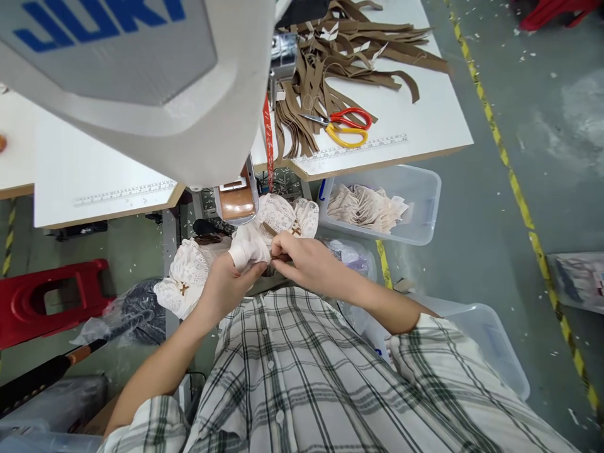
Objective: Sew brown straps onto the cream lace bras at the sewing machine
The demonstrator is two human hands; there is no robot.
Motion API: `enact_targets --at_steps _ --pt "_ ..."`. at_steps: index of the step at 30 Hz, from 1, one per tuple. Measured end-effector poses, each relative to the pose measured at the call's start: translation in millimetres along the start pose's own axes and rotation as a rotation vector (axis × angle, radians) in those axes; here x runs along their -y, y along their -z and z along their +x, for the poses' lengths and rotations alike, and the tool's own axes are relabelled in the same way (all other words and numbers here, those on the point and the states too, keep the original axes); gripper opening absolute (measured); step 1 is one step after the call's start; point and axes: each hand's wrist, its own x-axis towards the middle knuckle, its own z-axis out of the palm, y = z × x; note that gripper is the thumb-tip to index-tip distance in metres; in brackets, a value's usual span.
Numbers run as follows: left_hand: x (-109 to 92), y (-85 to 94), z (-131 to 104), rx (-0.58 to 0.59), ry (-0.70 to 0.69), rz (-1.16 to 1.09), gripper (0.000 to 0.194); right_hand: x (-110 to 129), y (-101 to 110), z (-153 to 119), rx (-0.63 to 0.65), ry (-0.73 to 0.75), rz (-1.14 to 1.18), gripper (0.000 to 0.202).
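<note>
My left hand is closed on the edge of a white fabric piece, its thumb pressed along the cloth. Close beside it, my right hand pinches at the same spot; a narrow brown strip shows just above its fingers. What exactly lies between the right fingertips is too small to make out. White lace cups with a brown bow hang behind the hands, and more white lace with another bow hangs to the left. The rounded end of the sewing machine stands directly above the work.
On the white table lie brown straps in a heap and red-and-yellow scissors. A clear bin with pale fabric pieces stands at the right. A red stool is at the left. The machine's white head overhangs the front.
</note>
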Motion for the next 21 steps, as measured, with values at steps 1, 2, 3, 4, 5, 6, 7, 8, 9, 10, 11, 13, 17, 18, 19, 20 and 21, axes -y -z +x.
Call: enact_targets --at_steps 1,2,3,4,5,6,7,8,9,10,11,13,17,18,19,20,21 --pt "1 -0.5 0 -0.005 -0.004 0.002 0.025 0 1 0 0.008 -0.007 0.006 0.009" --pt "2 -0.8 1 -0.007 -0.004 0.003 0.024 0 1 0 0.014 -0.018 0.023 0.010" --pt "3 -0.9 1 -0.009 0.000 0.003 0.023 -1 2 1 0.017 -0.032 0.047 0.013" --pt "3 -0.6 1 -0.010 0.009 0.003 0.023 -3 4 2 0.018 -0.047 0.074 0.016" --pt "3 0.0 2 -0.009 0.020 0.003 0.022 -5 5 3 0.023 -0.053 0.099 0.017" --pt "3 0.9 2 -0.008 0.031 0.001 0.022 -8 6 5 0.033 -0.050 0.121 0.015" --pt "3 1.9 2 -0.004 0.039 -0.002 0.022 -10 8 7 0.045 -0.040 0.142 0.012" --pt "2 2.9 3 0.003 0.043 -0.010 0.022 -12 9 9 0.062 -0.029 0.167 0.008" --pt "1 3.9 3 0.016 0.045 -0.023 0.022 -14 10 10 0.083 -0.026 0.205 0.007" --pt "1 4.6 4 0.033 0.048 -0.042 0.022 -15 11 12 0.110 -0.039 0.260 0.008" --pt "0 5.1 5 0.046 0.052 -0.064 0.021 -16 11 13 0.138 -0.070 0.327 0.010" --pt "1 4.8 7 0.055 0.067 -0.117 0.020 -17 9 14 0.185 -0.149 0.474 0.014" --pt "9 0.4 11 0.019 0.122 -0.245 0.020 -21 2 14 0.188 -0.237 0.692 0.019" --pt "11 -1.3 11 0.011 0.135 -0.279 0.021 -21 1 14 0.181 -0.253 0.713 0.020" --pt "12 -3.0 12 0.001 0.144 -0.311 0.022 -22 0 14 0.172 -0.268 0.719 0.021" --pt "13 -4.9 12 -0.011 0.152 -0.336 0.022 -21 0 13 0.162 -0.280 0.714 0.021" --pt "13 -6.8 12 -0.027 0.156 -0.353 0.023 -20 0 13 0.147 -0.284 0.700 0.021"
